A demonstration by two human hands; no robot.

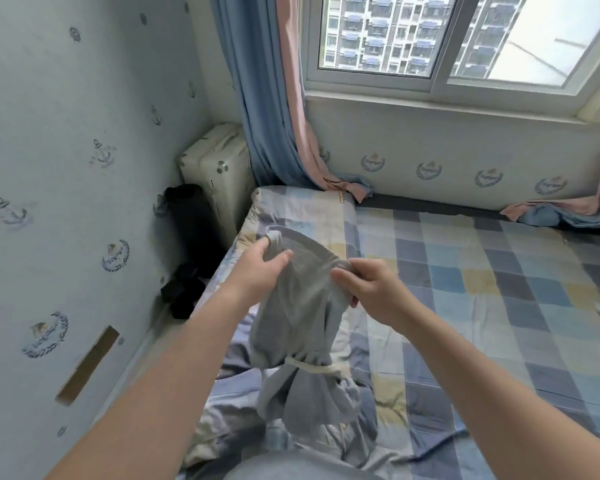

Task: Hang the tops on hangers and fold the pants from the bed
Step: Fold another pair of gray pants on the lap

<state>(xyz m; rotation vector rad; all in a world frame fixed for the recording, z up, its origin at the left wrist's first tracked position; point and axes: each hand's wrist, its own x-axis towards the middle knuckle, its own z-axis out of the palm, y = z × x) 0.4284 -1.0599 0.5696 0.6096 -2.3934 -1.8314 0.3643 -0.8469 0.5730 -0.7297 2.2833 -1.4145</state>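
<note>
Above the near left part of the bed with its checked blue, yellow and grey sheet (465, 271), a pale grey soft cloth garment (295, 320) hangs from both hands; the left hand (257, 271) grips its upper left edge, fingers curled over the rim and the thumb pressed on the front of the cloth; the right hand (374, 292) pinches the upper right edge, thumb in front, the other fingers curled behind the cloth and mostly hidden; the open rim arcs between the two hands, on their far side; below the hands the cloth drops loose, cinched by a narrow cream band (312, 364); its bunched lower end hangs low over the rumpled sheet, and whether it touches cannot be told; a blue and pink curtain (257, 98) hangs beside the white-framed window (437, 81); a cream hard-shell case (219, 178) stands in the corner by the bed.
</note>
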